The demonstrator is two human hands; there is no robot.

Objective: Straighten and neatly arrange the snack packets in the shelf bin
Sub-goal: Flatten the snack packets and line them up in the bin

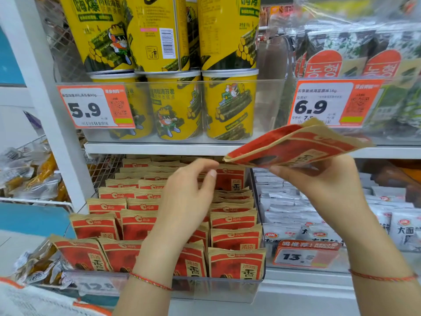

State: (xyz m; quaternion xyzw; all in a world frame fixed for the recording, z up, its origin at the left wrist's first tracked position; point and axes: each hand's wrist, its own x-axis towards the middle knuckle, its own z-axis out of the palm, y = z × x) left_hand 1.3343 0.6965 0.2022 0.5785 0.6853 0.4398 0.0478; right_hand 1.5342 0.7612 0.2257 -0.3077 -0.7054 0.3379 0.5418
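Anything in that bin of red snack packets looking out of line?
Yes. In the clear bin, packets behind the left hand lie flat and stacked while the other rows stand upright. The right hand holds packets lifted out.

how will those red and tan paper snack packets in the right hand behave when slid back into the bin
The red and tan paper snack packets look flat and thin, so probably light. Held by one end in the right hand, they stay fairly straight, suggesting some stiffness. Their edges fan apart, so they may slip against each other.
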